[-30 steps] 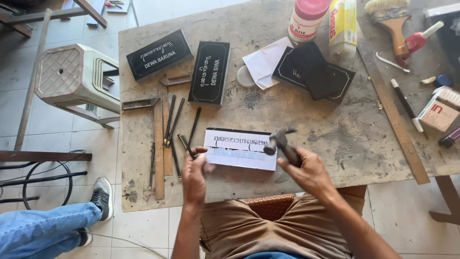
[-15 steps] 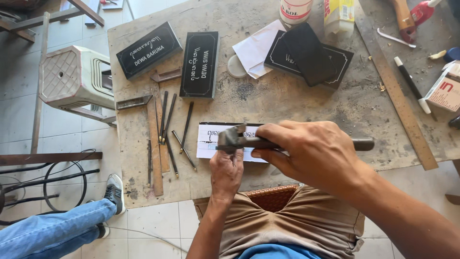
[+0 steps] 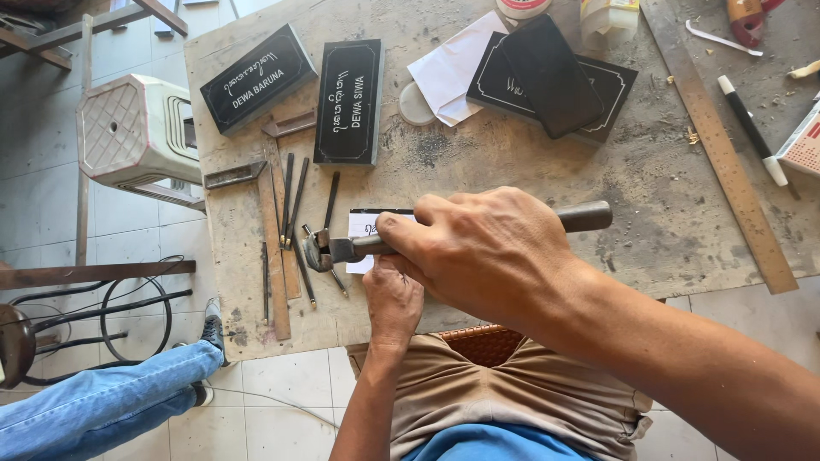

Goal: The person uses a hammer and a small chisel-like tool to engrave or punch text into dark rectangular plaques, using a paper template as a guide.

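Note:
My right hand (image 3: 483, 252) is clenched around the handle of a metal hammer (image 3: 329, 250). It is held up close to the camera, head pointing left, above a dark plaque with a white paper sheet (image 3: 362, 225) stuck on it. The hammer and this hand hide most of the plaque. Below them my left hand (image 3: 393, 303) rests at the plaque's near edge, with its fingers curled around a thin chisel that is almost wholly hidden.
Several loose chisels (image 3: 290, 201) and a try square (image 3: 272, 256) lie left of the plaque. Black lettered plaques (image 3: 348, 101) (image 3: 256, 78) lie farther back, and a long steel ruler (image 3: 722, 154) and a marker (image 3: 752, 128) to the right. A plastic stool (image 3: 132, 128) and another person's jeans leg (image 3: 102, 401) are at the left.
My right hand has lifted the hammer from the plaque's right side up toward the camera and over to the left. My left hand has stayed at the plaque.

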